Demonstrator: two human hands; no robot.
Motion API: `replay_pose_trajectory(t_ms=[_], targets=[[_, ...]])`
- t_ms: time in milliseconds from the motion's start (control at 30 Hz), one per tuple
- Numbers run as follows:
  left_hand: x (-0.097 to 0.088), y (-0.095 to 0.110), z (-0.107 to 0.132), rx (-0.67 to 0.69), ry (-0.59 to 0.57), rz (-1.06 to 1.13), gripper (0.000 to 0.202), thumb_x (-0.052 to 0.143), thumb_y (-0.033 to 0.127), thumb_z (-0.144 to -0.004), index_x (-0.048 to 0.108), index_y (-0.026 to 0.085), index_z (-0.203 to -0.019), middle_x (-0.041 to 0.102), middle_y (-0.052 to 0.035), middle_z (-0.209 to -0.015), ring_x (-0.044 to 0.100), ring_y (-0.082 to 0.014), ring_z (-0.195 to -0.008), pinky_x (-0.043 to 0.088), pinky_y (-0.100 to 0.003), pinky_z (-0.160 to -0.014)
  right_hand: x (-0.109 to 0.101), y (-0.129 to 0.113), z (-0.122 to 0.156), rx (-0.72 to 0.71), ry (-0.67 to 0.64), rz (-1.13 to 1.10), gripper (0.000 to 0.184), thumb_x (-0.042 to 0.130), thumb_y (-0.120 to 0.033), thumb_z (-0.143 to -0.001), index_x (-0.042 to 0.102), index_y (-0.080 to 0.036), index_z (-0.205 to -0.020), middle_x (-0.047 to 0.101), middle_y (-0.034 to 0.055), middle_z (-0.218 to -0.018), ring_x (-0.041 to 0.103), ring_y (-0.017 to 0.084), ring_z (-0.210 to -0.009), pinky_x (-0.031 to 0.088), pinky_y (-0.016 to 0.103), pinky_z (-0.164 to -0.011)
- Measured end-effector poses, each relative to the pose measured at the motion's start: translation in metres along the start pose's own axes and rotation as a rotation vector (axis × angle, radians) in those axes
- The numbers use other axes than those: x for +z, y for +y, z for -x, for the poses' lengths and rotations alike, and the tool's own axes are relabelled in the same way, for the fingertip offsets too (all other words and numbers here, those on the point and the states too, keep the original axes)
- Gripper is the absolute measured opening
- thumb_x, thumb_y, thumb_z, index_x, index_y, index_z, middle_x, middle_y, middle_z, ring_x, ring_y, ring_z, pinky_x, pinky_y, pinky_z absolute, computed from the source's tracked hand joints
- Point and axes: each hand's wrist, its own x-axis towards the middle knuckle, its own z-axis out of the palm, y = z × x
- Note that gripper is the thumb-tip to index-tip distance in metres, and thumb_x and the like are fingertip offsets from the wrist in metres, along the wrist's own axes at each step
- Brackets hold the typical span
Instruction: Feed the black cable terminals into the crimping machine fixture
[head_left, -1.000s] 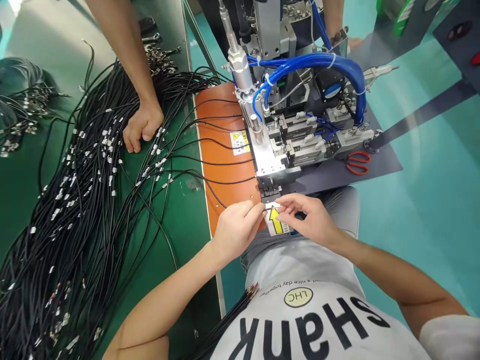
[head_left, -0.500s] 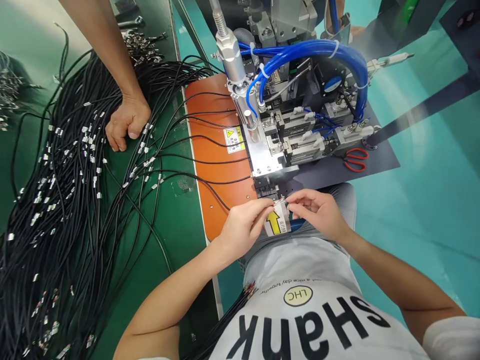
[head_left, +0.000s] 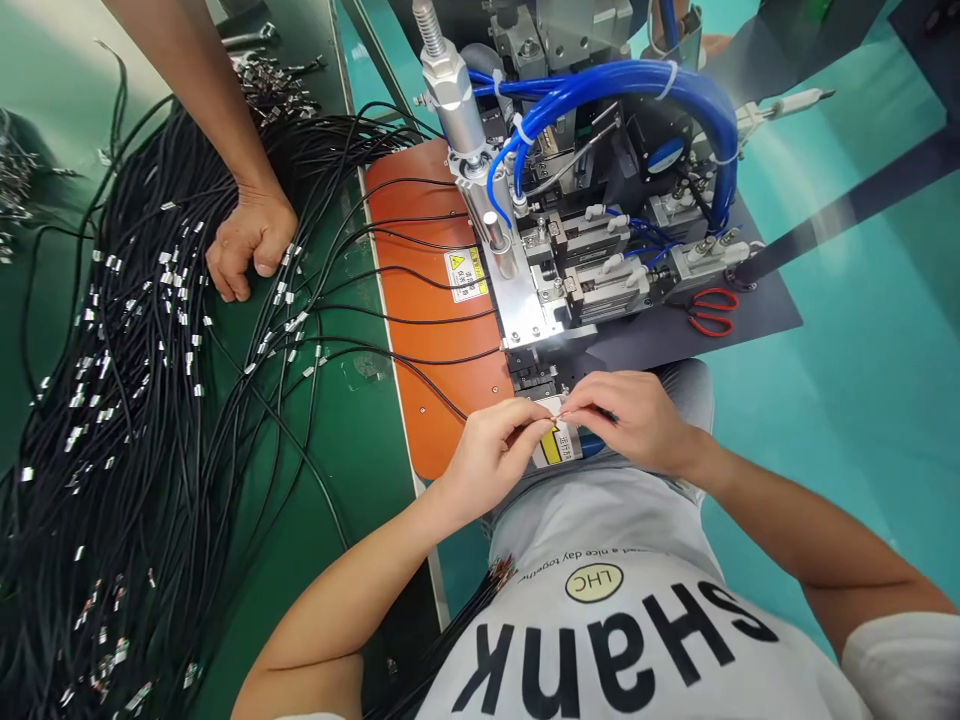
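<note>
The counter fills nine o'clock, with a heap of black cables on it; the work looks partway along, though the heap does not tell which cables are finished. The machine stands at one o'clock, and several cables cross its orange plate and reach its edge, so those seem to be placed. One is not yet in line: the held cable slants toward four o'clock, just off centre, where its end is in the person's hands. The left hand has its grip pinched on that end; the right hand has thumb and fingertips together on the fine wires, which judging by this are being prepared. As for what is unclear, the machine hides the far ends of the placed cables, the frame cuts off the heap at seven o'clock, the fingers cover most of the held end, and the wires are too small to count.
</note>
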Motion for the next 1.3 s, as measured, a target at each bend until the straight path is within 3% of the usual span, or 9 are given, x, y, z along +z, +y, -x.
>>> replay_pose_trajectory(t_ms=[167,367,600,700,867,933,1067,1200,1300], targets=[[-0.003,0.008,0.002,0.016,0.130,-0.015,0.011,0.059,0.023,-0.094,0.069,0.018,-0.092,0.070,-0.0029,-0.086,0.061,-0.0117,-0.074,0.047,-0.022,-0.064,-0.010,0.003,0.004,0.211,0.264,-0.119,0.009,0.065,-0.021,-0.091,0.070,-0.022,-0.083,0.070,0.0010,-0.083,0.064,0.013,-0.066,0.049,0.028,-0.063],[0.000,0.013,-0.005,0.267,0.248,-0.323,0.007,0.062,0.016,-0.090,0.066,0.016,-0.095,0.068,-0.0027,-0.081,0.060,-0.0120,-0.072,0.047,-0.024,-0.066,0.007,-0.012,0.013,0.464,0.103,-0.608,0.010,0.073,-0.030,-0.085,0.070,-0.021,-0.091,0.069,0.0007,-0.083,0.064,0.012,-0.062,0.054,0.027,-0.062],[0.006,0.010,-0.007,0.257,0.268,-0.267,0.005,0.062,0.016,-0.089,0.067,0.018,-0.091,0.066,-0.0005,-0.076,0.055,-0.0098,-0.065,0.045,-0.022,-0.060,0.009,-0.012,-0.002,0.487,0.088,-0.659,0.012,0.079,-0.029,-0.078,0.071,-0.020,-0.081,0.067,0.0004,-0.074,0.060,0.013,-0.063,0.052,0.026,-0.059],[0.008,0.010,-0.006,0.210,0.277,-0.173,0.005,0.064,0.017,-0.088,0.069,0.017,-0.090,0.066,-0.0015,-0.075,0.056,-0.0101,-0.064,0.047,-0.022,-0.060,0.011,-0.012,-0.005,0.500,0.065,-0.671,0.014,0.080,-0.029,-0.076,0.071,-0.019,-0.079,0.066,0.0003,-0.073,0.060,0.013,-0.062,0.053,0.027,-0.059],[0.014,0.002,-0.006,-0.003,0.287,0.145,0.008,0.068,0.024,-0.087,0.071,0.017,-0.090,0.070,-0.0046,-0.084,0.064,-0.0134,-0.073,0.053,-0.025,-0.066,0.028,-0.010,-0.003,0.492,0.091,-0.806,0.014,0.077,-0.030,-0.080,0.069,-0.019,-0.081,0.064,-0.0006,-0.072,0.057,0.011,-0.058,0.048,0.026,-0.054],[0.015,0.001,-0.008,-0.088,0.243,0.308,0.015,0.068,0.029,-0.088,0.071,0.017,-0.097,0.070,-0.0050,-0.085,0.065,-0.0135,-0.073,0.053,-0.025,-0.066,0.033,-0.008,-0.003,0.489,0.098,-0.815,0.014,0.075,-0.031,-0.082,0.068,-0.019,-0.081,0.063,-0.0009,-0.071,0.056,0.011,-0.057,0.046,0.026,-0.054],[0.011,0.006,-0.015,-0.234,0.087,0.570,0.029,0.062,0.039,-0.092,0.068,0.018,-0.111,0.063,0.0002,-0.065,0.058,-0.0107,-0.053,0.047,-0.023,-0.052,0.031,-0.007,-0.003,0.494,0.047,-0.763,0.016,0.074,-0.033,-0.083,0.067,-0.018,-0.082,0.062,-0.0012,-0.070,0.056,0.011,-0.057,0.046,0.026,-0.056],[0.005,0.008,-0.023,-0.322,0.017,0.726,0.025,0.067,0.041,-0.089,0.064,0.017,-0.095,0.062,-0.0002,-0.061,0.057,-0.0113,-0.050,0.041,-0.022,-0.046,0.025,-0.007,-0.003,0.479,-0.010,-0.702,0.017,0.073,-0.034,-0.084,0.067,-0.018,-0.081,0.062,0.0000,-0.073,0.055,0.012,-0.061,0.045,0.027,-0.056],[0.009,0.007,-0.024,-0.379,0.009,0.780,0.028,0.067,0.044,-0.088,0.060,0.018,-0.090,0.056,0.0028,-0.055,0.046,-0.0077,-0.043,0.033,-0.020,-0.041,0.024,-0.008,-0.003,0.447,-0.004,-0.654,0.015,0.071,-0.032,-0.085,0.067,-0.019,-0.081,0.062,-0.0001,-0.075,0.054,0.012,-0.062,0.043,0.027,-0.057]])
